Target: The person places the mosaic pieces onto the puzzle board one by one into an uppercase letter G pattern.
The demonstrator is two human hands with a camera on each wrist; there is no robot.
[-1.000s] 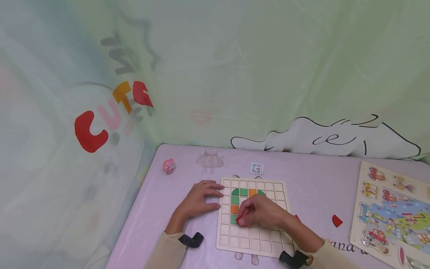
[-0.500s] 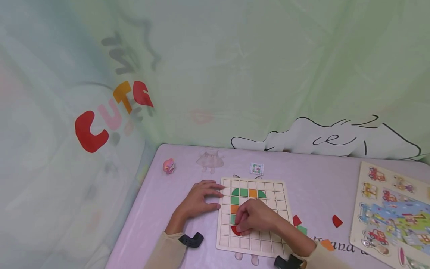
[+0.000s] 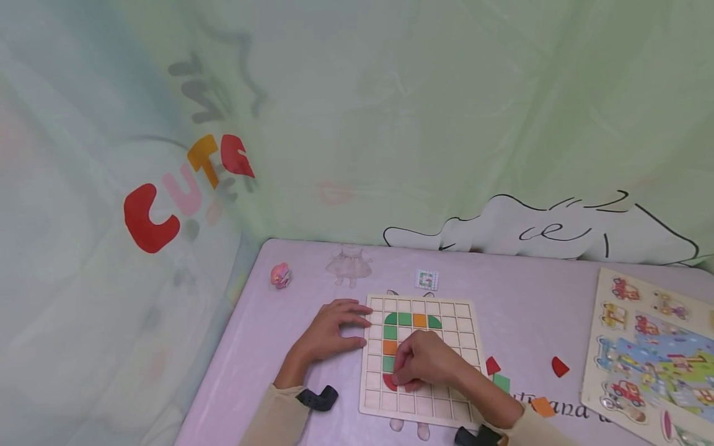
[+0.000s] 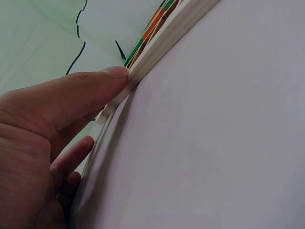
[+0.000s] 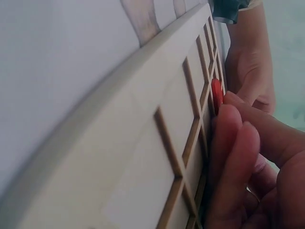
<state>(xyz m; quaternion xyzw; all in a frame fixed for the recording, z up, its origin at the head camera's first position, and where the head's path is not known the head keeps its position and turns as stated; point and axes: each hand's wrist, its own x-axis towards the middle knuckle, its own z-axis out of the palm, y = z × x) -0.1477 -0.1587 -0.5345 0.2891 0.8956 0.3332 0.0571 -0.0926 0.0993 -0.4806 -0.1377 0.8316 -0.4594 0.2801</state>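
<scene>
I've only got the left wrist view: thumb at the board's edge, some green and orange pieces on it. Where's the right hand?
Observer: The right hand has its fingertips at a red piece, at the near end of a column of coloured pieces on the board.
Operator: Are any pieces lying loose, off the board?
Observer: Yes, off to the right: a red wedge lies between the board and the picture puzzle.
</scene>
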